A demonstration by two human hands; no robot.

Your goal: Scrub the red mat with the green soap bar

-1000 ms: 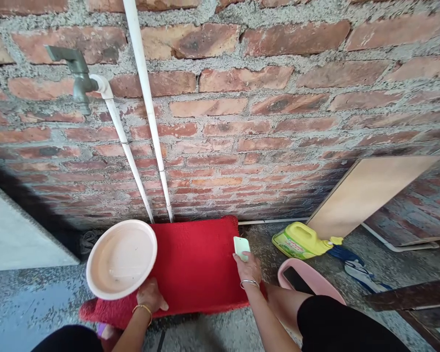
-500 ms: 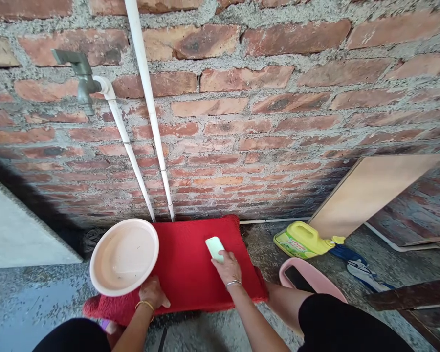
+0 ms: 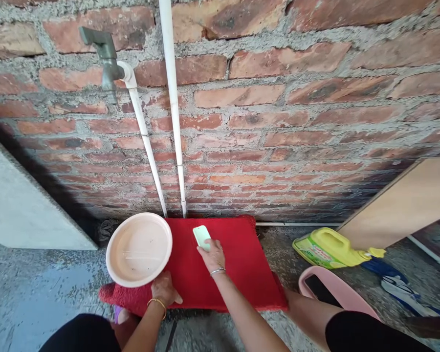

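Note:
A red cloth (image 3: 238, 259) with a fluffy edge lies spread over a low flat support in front of me. My right hand (image 3: 213, 254) grips a pale green rounded block (image 3: 201, 235), holding it against the middle of the cloth; whether it is a brush or soap I cannot tell. Near the front left edge of the cloth, my left hand (image 3: 165, 288) presses down with the thumb spread out, its fingertips partly hidden. Just beyond that hand sits a pale pink basin (image 3: 139, 282), overlapping the cloth's left side, with a little water and dark specks in it.
A grey tap (image 3: 108, 63) and white pipes (image 3: 174, 112) run along the brick wall. At right are a yellow jug (image 3: 330, 247), a pink basin (image 3: 346, 286) with a dark flat object, blue-and-white footwear (image 3: 403, 291) and a leaning board (image 3: 407, 200). A pale slab (image 3: 29, 195) stands at left.
My right hand has slid the pale green block leftward and slightly away from me across the red cloth. My left hand stays in place on it. The whole view has shifted left.

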